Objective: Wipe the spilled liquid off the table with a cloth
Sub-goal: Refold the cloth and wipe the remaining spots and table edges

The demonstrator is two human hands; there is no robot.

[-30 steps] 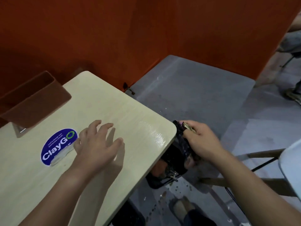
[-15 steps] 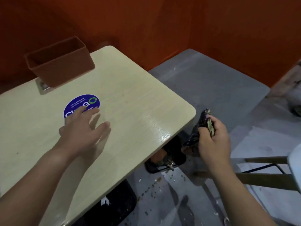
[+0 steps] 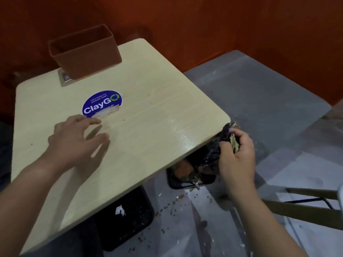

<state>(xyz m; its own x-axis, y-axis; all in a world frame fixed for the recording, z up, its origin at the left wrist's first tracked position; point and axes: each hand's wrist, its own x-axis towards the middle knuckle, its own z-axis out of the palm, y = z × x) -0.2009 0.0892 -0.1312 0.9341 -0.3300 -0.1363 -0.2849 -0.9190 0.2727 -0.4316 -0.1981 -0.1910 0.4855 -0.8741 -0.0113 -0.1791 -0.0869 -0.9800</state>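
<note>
A pale wooden table (image 3: pixel 152 101) fills the middle of the head view. Its right corner shines with a wet streak (image 3: pixel 182 135). My right hand (image 3: pixel 236 156) grips a dark bunched cloth (image 3: pixel 216 151) just off the table's right edge, below the tabletop level. My left hand (image 3: pixel 74 140) hovers over the table's middle with fingers spread and relaxed, holding nothing, just below a round blue sticker (image 3: pixel 102 103) whose lower edge is torn.
A brown rectangular bin (image 3: pixel 83 52) stands at the table's far edge against the orange wall. Under the table sit dark base parts (image 3: pixel 126 217) and crumbs on the grey floor. A chair's legs (image 3: pixel 300 208) cross the right.
The view has tilted, showing more of the table. My right hand has lifted the cloth closer to the table's right corner. My left hand has slid slightly back from the sticker.
</note>
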